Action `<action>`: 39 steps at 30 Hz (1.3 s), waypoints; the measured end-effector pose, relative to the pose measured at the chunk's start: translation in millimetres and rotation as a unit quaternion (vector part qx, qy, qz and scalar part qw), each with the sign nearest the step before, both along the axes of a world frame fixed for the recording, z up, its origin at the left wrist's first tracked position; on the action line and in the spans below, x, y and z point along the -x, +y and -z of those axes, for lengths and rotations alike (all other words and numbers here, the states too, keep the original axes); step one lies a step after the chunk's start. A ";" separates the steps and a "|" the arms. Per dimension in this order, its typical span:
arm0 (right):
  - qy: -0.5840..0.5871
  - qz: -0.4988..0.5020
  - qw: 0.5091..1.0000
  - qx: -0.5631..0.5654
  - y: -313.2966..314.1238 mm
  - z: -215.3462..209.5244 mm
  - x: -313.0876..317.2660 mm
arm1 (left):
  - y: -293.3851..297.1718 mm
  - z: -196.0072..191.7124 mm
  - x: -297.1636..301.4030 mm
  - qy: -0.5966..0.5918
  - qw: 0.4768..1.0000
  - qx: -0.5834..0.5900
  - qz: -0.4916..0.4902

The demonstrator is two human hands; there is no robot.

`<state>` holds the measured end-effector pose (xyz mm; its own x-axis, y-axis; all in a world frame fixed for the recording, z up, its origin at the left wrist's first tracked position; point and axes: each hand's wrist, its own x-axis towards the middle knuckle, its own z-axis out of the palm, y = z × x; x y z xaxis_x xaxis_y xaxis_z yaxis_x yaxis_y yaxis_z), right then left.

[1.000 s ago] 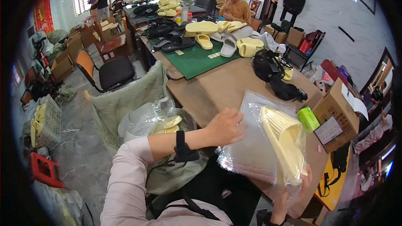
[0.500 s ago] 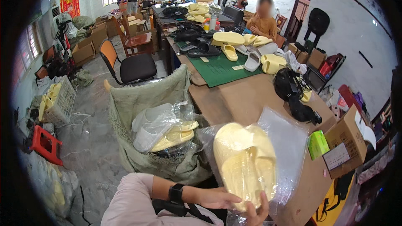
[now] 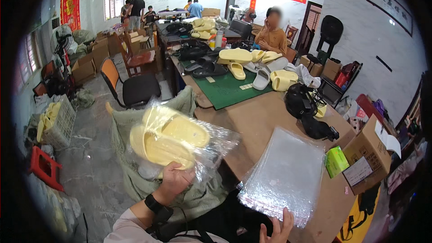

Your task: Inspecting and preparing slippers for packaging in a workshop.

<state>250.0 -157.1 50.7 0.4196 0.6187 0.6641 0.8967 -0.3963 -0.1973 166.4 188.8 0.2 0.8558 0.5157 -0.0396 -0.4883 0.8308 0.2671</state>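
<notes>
My left hand [image 3: 176, 180] grips a pair of yellow slippers [image 3: 173, 137] in a clear plastic bag, holding it by the near end. The bagged pair hangs over the open green woven sack [image 3: 121, 130] and hides most of what lies inside. At the near edge of the table, my right hand [image 3: 279, 229] has its fingers apart, touching or just beside the near edge of a stack of clear plastic bags [image 3: 285, 171]. Nothing shows in that hand.
On the brown table [image 3: 243, 121] are a green cutting mat [image 3: 220, 96], loose slippers [image 3: 236, 56], a black bag [image 3: 299, 101], a green packet [image 3: 336, 162] and a cardboard box [image 3: 366, 153]. An orange-backed chair [image 3: 144, 85] stands left. A person [image 3: 272, 36] sits across the table.
The bagged yellow slippers have moved left from the table to above the sack, now in my left hand alone. My right hand has let go and lies by the bag stack.
</notes>
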 end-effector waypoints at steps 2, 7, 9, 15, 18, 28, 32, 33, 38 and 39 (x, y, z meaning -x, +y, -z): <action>0.009 0.028 1.000 0.005 -5.1 1.6 -0.9 | 14.4 24.1 -1.6 0.012 0.999 0.043 -0.025; 0.051 0.097 0.994 0.003 -10.1 5.0 -1.5 | 48.5 70.0 -9.2 0.060 0.986 0.091 -0.125; 0.072 0.090 0.993 -0.011 -12.2 6.2 -4.0 | 60.9 67.5 -15.5 0.072 0.983 0.069 -0.157; 0.078 0.116 0.990 -0.017 -10.8 12.6 -13.8 | 112.0 78.9 -22.1 0.231 0.955 0.121 -0.144; 0.079 0.125 0.989 -0.018 -12.4 14.7 -18.5 | 91.8 64.8 -17.1 0.291 0.955 0.029 -0.055; 0.104 0.161 0.979 0.063 -10.3 27.5 -34.1 | -31.6 52.9 1.6 0.349 0.226 -0.899 -0.136; 0.095 0.203 0.972 0.076 -14.1 42.1 -40.3 | -52.4 73.6 3.9 0.390 0.167 -0.904 -0.057; 0.124 0.199 0.967 0.095 -11.5 44.4 -43.5 | -49.3 86.4 12.2 0.411 0.166 -0.896 -0.032; 0.128 0.247 0.949 0.146 -26.8 58.6 -46.5 | -47.5 95.7 11.4 0.450 0.351 -0.804 0.166; 0.124 0.241 0.951 0.146 -24.8 59.9 -47.0 | -53.8 81.4 7.8 0.435 0.348 -0.813 0.169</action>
<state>297.0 -181.9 -9.1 0.8231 0.4572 0.3368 0.5365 -0.8205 -0.1975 158.6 135.1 -81.2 0.9070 0.3383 -0.2507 0.4182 -0.7933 0.4424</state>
